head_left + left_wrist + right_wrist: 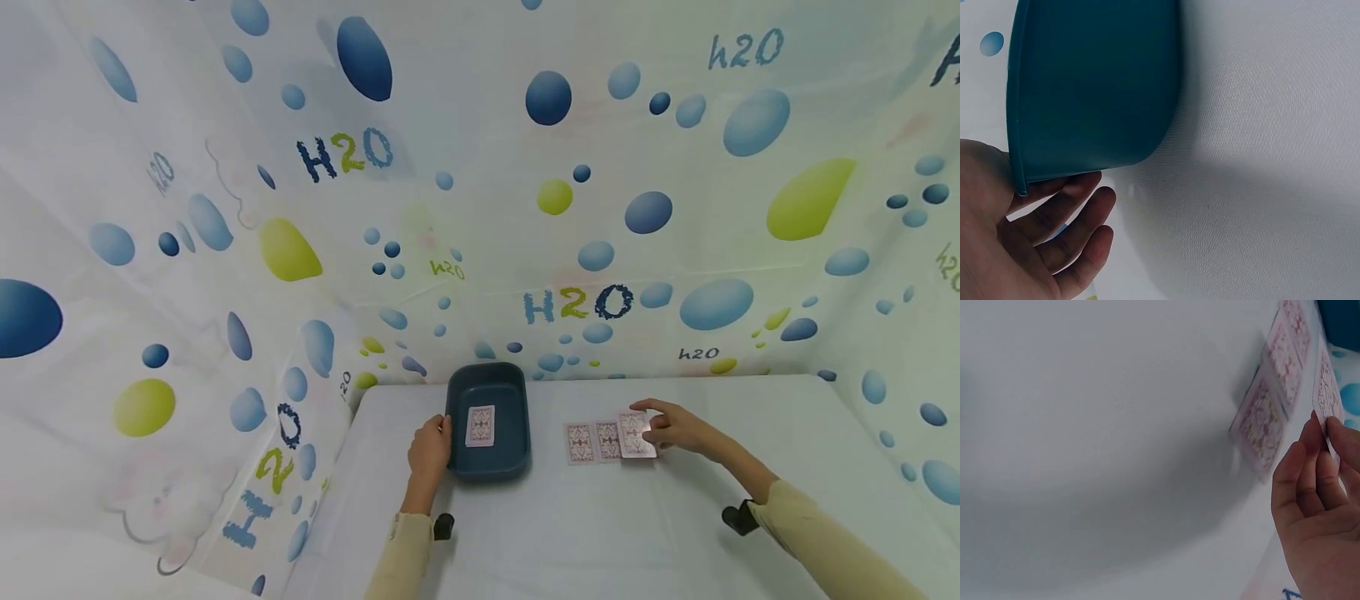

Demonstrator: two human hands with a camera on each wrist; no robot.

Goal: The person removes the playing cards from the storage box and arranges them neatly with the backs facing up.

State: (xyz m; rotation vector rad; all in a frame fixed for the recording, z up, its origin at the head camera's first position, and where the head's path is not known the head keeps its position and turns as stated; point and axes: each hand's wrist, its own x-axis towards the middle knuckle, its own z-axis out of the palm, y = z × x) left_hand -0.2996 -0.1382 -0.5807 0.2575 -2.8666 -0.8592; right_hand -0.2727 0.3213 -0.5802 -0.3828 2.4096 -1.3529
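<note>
My right hand (678,429) pinches a playing card (634,433) with a red-and-white patterned back. In the right wrist view the held card (1326,387) stands apart from the table, beside a row of three cards (1262,422) lying on the cloth. From the head view, two of that row (580,442) show back up, and the held card covers the right end. My left hand (430,448) grips the left rim of a dark blue-green plastic tub (489,477), thumb side at the rim and fingers against the outer wall. Inside the tub one card (480,426) lies back up.
A white cloth (570,533) covers the table. Behind it and at the sides hangs a white curtain (480,208) printed with blue and green drops and H2O lettering. The tub stands left of the card row, with a gap of cloth between them.
</note>
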